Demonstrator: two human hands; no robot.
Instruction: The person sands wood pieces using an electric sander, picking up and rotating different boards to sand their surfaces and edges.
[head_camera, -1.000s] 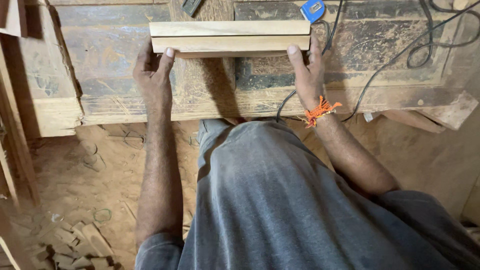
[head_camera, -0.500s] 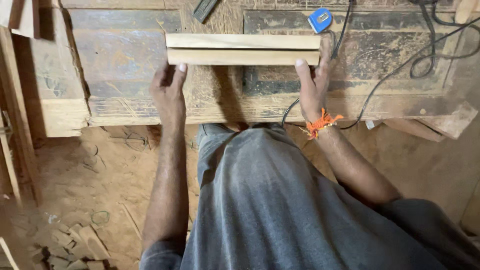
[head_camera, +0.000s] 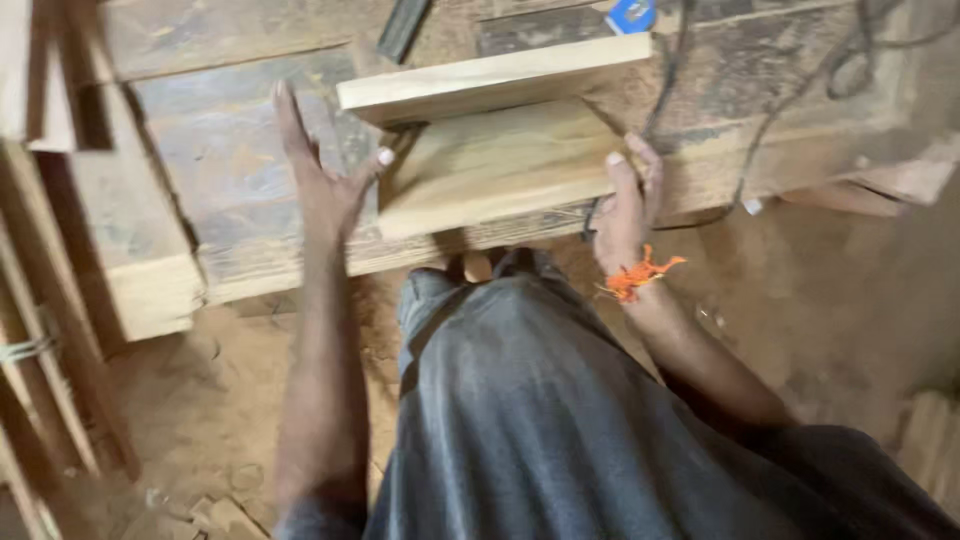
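Two pale wooden planks lie on a worn workbench (head_camera: 215, 130). The far plank (head_camera: 490, 82) rests flat. The near plank (head_camera: 490, 165) is tipped up with its broad face toward me. My right hand (head_camera: 625, 205), with an orange thread at the wrist, grips the near plank's right end. At the plank's left end my left hand (head_camera: 320, 185) is spread flat over the bench, with only its thumb touching the plank's corner.
A blue tape measure (head_camera: 630, 14) and a dark flat tool (head_camera: 400, 30) lie at the bench's far side. Black cables (head_camera: 800, 95) run across the right of the bench. Long timber pieces (head_camera: 45, 300) lean at the left. Wood offcuts (head_camera: 220, 515) lie on the dusty floor.
The near plank has been tipped from lying on edge to showing its broad face. My left hand has let go and spread open. The camera view has tilted and shifted.
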